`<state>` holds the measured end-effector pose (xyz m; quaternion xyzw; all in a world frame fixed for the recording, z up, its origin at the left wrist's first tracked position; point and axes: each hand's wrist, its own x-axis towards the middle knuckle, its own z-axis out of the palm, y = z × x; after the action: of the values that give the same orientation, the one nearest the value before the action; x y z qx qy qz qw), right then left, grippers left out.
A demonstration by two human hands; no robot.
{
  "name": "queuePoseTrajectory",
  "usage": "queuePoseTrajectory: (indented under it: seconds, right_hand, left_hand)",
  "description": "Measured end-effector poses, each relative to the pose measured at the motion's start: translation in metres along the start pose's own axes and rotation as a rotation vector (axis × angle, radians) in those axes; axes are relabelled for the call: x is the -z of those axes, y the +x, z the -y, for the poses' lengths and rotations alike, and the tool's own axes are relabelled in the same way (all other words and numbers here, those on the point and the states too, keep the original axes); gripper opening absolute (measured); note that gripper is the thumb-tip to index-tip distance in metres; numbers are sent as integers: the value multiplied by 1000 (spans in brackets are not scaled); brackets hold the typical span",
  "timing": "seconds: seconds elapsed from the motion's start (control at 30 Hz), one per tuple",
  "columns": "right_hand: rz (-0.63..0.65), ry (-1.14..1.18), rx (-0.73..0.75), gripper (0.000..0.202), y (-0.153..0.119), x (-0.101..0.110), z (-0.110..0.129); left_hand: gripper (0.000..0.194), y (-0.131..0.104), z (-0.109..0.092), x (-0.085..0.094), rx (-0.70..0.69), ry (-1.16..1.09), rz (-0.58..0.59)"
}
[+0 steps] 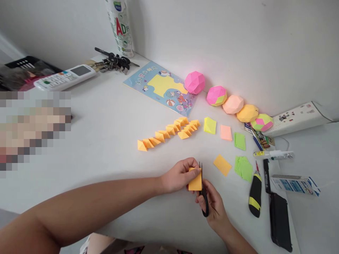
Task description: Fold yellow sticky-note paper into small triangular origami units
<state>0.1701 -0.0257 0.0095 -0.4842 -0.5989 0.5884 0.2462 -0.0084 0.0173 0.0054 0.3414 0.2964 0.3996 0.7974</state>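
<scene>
My left hand (182, 175) pinches an orange paper piece (195, 183) between thumb and fingers. Black-handled scissors (205, 203) are in my right hand (213, 204), their blades pointing away from me along the right edge of the paper. The blades look slightly apart at the tips. Just to the right lies a flat orange paper rectangle (222, 165). Beyond my hands, folded orange paper pieces (162, 135) lie in two overlapping rows. A yellow paper stack (209, 126), a peach paper piece (226, 133) and green paper pieces (243, 168) are spread to their right.
Faceted paper balls (195, 82) line the wall beside a blue illustrated pad (161, 86). A screwdriver-like tool (255, 194), a black case (280, 222) and a small box (295, 184) lie at right. Keys (116, 62), a remote (66, 77) and a can (122, 31) are at the back left.
</scene>
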Motion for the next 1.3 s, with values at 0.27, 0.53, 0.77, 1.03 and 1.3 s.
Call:
queuePoseTrajectory:
  seconds: [0.27, 0.53, 0.77, 1.03, 1.3]
  right_hand:
    - [5, 23, 28, 33, 2, -1, -1]
    - [20, 69, 26, 36, 1, 0, -6]
    - [5, 27, 29, 35, 0, 0, -4]
    - [-6, -2, 31, 36, 0, -1, -5]
    - [-1, 13, 22, 38, 0, -1, -4]
  left_hand:
    - [32, 1, 0, 0, 8, -5, -4]
    - [32, 0, -2, 0, 19, -30, 11]
    - [30, 0, 0, 0, 22, -47, 30]
    - [29, 0, -1, 0, 21, -36, 23]
    - [26, -1, 1, 1, -8, -31, 32]
